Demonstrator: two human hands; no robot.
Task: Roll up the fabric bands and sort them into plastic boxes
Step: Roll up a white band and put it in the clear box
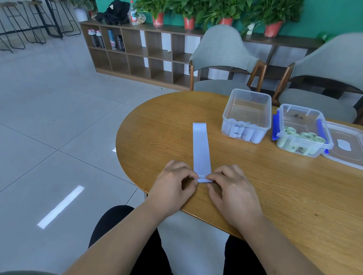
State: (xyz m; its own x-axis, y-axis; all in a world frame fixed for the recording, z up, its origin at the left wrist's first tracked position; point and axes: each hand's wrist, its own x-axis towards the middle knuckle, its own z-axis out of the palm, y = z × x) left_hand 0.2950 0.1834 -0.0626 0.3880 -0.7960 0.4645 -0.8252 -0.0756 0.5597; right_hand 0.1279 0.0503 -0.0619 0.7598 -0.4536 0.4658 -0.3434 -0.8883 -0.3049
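Wood-grained worktop [278,193] is curving away from your lap toward two grey chairs [223,54] and a row of potted plants [190,8] against a green wall.

You are pinching the near end of the fabric band [201,146] with both hands. Your left hand [174,182] and right hand [232,189] are each closing thumb and fingertips on a corner of the first small turn. Gripping both corners is probably keeping the roll square, so it is not wandering sideways as it grows. The rest of the band is lying flat on the worktop and pointing straight away from you, which is giving you a clean run to roll along.

It is looking pale lilac, thin and smooth, with "20 LB" printed in white at the far end.

Beyond it to the right, the open clear box [249,92] is holding lilac rolls [242,132] of the same colour, so this band likely belongs there. The blue-clipped box [298,107] just beside it is holding green rolls [301,137], with a loose lid [350,149] lying at its right.
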